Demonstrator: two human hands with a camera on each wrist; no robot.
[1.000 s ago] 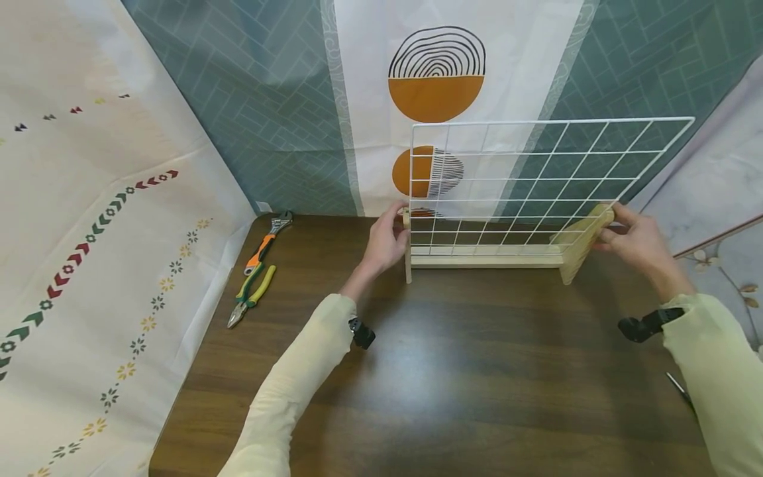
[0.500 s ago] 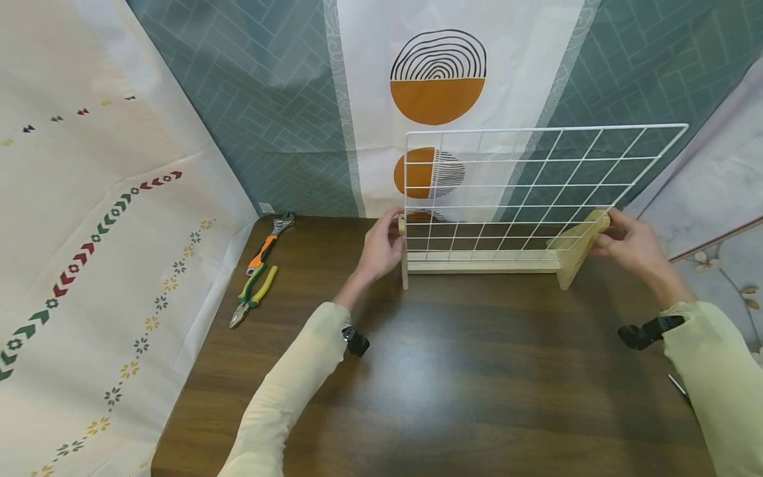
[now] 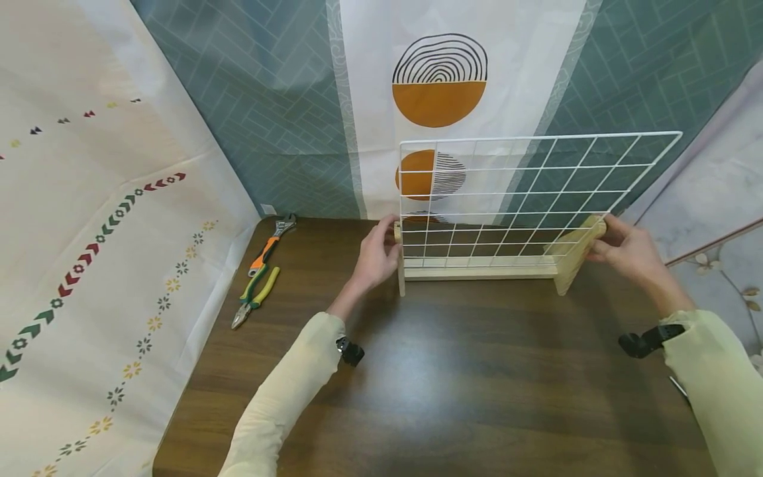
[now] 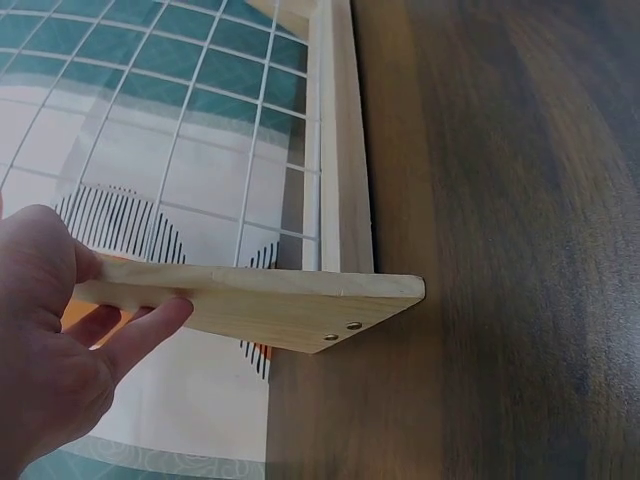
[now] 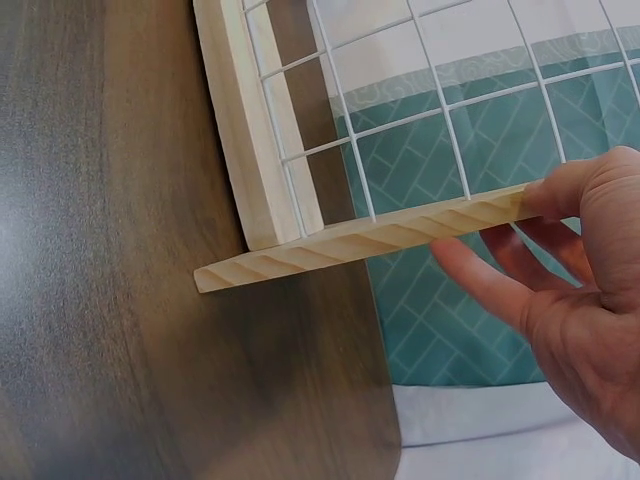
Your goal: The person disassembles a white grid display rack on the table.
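Slim metal rod (image 3: 679, 389), front-right of wire grid (image 3: 530, 193): partly hidden by right sleeve (image 3: 712, 371), type unclear. Fastener heads (image 4: 354, 325) in left end board (image 4: 250, 295), grid's left: drive too small to tell. Left hand (image 4: 55, 340) cut by left-wrist view's edge; right hand (image 5: 605, 320), on right end board (image 5: 360, 240), likewise in right-wrist. Grid cropped in both.

There's a white wire grid panel (image 3: 535, 193) rising from between two pale, bare-wood side panels: the left side panel (image 4: 250, 302), with two round fastener heads (image 4: 353, 325) showing low on its outer face, and the right side panel (image 3: 575, 256), its edge streaked with slanting grain. A straight wooden crossbar (image 3: 477, 273) ties them together near the bottom, running along the foot of the mesh. The whole stand (image 3: 562, 281) sits upright toward the back of the dark wood tabletop (image 3: 441, 384)
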